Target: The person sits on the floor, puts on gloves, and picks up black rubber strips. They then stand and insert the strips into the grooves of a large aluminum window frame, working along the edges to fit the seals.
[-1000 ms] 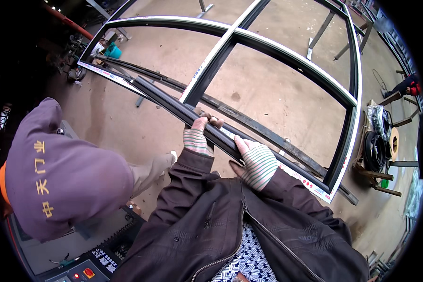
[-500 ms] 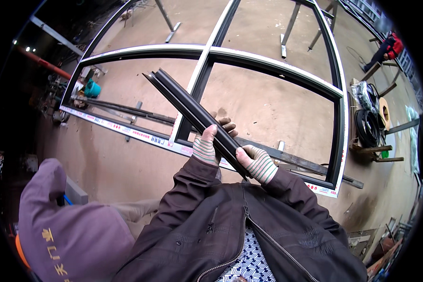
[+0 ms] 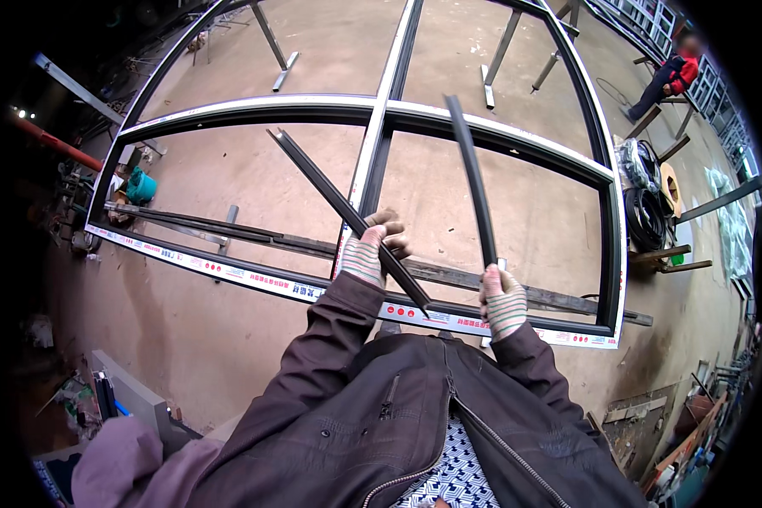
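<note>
My left hand [image 3: 377,251], in a striped knit glove, grips a dark metal profile strip [image 3: 322,180] near its lower end. That strip slants up to the left, over the near edge of a large window frame [image 3: 254,276]. A second dark strip [image 3: 472,173] rises almost straight from my right hand [image 3: 504,298], whose gloved fingers are closed round its lower end. The two strips are apart. Under both hands lies the frame, with dark inner edges, white protective film and crossing bars that split it into panes.
Long dark bars [image 3: 567,300] lie under the frame's near side. At the right are black coils [image 3: 646,218] and wooden stands. A teal bucket [image 3: 141,184] stands at the left. A co-worker's mauve sleeve [image 3: 118,466] shows at lower left; a person in red [image 3: 684,72] sits far right.
The two strips, earlier together in both hands, are now separated. My right hand has moved right with one, while my left keeps the other. The co-worker at left has shifted down, mostly out of view.
</note>
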